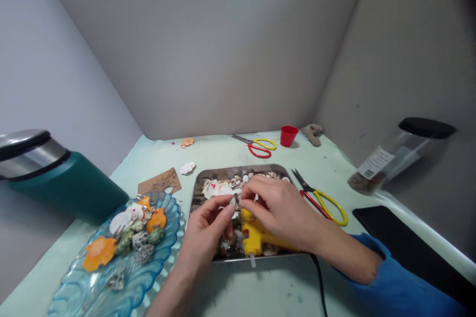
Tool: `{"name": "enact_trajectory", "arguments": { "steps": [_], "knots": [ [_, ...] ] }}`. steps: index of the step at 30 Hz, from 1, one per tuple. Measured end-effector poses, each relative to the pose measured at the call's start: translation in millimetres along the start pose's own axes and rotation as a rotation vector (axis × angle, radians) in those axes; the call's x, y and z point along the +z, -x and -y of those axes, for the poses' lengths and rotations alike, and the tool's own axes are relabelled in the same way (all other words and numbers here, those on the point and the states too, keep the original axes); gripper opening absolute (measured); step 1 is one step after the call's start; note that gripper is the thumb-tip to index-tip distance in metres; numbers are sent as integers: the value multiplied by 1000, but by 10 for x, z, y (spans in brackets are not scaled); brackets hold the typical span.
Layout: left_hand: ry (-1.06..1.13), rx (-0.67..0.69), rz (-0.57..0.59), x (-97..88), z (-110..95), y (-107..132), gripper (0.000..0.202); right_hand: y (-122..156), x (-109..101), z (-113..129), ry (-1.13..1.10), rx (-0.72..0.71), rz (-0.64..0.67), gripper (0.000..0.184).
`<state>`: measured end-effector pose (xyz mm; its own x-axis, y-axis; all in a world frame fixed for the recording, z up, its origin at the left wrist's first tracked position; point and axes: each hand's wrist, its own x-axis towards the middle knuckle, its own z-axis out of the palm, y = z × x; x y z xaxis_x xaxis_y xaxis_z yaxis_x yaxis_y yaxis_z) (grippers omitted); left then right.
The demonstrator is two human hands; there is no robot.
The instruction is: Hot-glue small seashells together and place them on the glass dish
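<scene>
My left hand [206,233] and my right hand [278,208] meet over a metal tray [238,167], fingertips pinched close together. Between them is something small, mostly hidden and too small to name. Shells [269,175] and bits of shell fill the tray; a white shell with a red mark [213,186] lies toward its left side. Beneath my right hand, a yellow glue gun [254,240] rests across the tray, a pale glue stick [253,260] poking out toward me. Its black cord [319,277] runs down the table.
On the left stand a blue scalloped plate [139,292] of shells and a green bottle [70,183], with brown card [158,182] behind. Scissors [322,203] lie right of the tray; another pair [256,144] and a red cup [288,136] sit farther back. A clear jar [394,158] and black phone-like slab [401,242] are rightward.
</scene>
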<state>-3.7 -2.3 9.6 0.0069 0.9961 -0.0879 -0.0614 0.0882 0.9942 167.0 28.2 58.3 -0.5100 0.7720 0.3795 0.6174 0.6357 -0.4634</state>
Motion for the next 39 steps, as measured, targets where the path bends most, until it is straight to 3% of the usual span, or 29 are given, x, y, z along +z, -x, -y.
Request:
{"name": "enact_trajectory", "arguments": {
  "steps": [31, 39],
  "knots": [
    [117, 64, 51, 18, -33, 6, 23, 9, 32, 3, -15, 15, 19, 3],
    [126, 73, 90, 26, -52, -1, 26, 21, 63, -12, -17, -33, 85, 14]
  ]
}}
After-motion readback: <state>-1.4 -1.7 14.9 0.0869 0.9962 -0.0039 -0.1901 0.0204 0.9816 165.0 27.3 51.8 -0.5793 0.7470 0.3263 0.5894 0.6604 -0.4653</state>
